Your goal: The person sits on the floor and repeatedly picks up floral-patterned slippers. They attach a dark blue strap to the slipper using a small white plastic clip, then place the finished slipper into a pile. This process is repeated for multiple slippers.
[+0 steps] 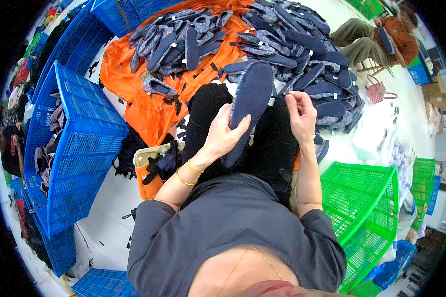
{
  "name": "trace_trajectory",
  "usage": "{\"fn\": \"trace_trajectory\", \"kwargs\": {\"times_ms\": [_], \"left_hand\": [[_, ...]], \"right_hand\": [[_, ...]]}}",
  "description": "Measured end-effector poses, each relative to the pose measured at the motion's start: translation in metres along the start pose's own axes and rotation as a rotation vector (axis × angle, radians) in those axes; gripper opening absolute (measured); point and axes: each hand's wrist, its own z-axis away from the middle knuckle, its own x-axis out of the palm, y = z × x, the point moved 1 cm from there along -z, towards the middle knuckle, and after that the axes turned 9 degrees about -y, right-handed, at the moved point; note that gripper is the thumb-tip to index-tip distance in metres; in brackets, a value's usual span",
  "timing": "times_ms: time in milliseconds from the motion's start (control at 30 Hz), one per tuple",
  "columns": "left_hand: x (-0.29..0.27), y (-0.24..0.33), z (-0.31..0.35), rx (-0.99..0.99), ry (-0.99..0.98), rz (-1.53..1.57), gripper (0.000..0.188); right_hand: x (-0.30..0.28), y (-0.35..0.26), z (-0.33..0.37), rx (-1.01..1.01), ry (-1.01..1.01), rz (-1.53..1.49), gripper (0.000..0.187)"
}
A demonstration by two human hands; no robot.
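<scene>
My left hand (224,132) is closed round the lower side of a dark blue slipper (255,86), its thumb lying on the sole. The slipper stands toe up above my lap, with its navy sole facing me and its upper mostly hidden. To the right of it, my right hand (302,115) is held up with thumb and fingers pinched together. Something tiny and dark shows at those fingertips, too small to name. A small white tag (271,101) shows at the slipper's right edge, apart from my right hand.
Ahead lies a big heap of navy slippers (302,49); a smaller pile (183,39) rests on an orange sheet (116,64). Blue crates (86,143) stand at my left, green crates (357,198) at my right. Another person (404,42) sits at far right, holding a slipper.
</scene>
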Motion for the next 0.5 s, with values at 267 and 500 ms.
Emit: {"fn": "trace_trajectory", "kwargs": {"times_ms": [267,500], "left_hand": [[0.014,0.025,-0.006,0.03,0.027,-0.278,0.059],[0.015,0.023,-0.004,0.024,0.0,-0.315,0.061]], "right_hand": [[0.02,-0.032,0.014,-0.162,-0.026,0.201,0.03],[0.029,-0.033,0.006,-0.202,-0.028,0.224,0.022]]}}
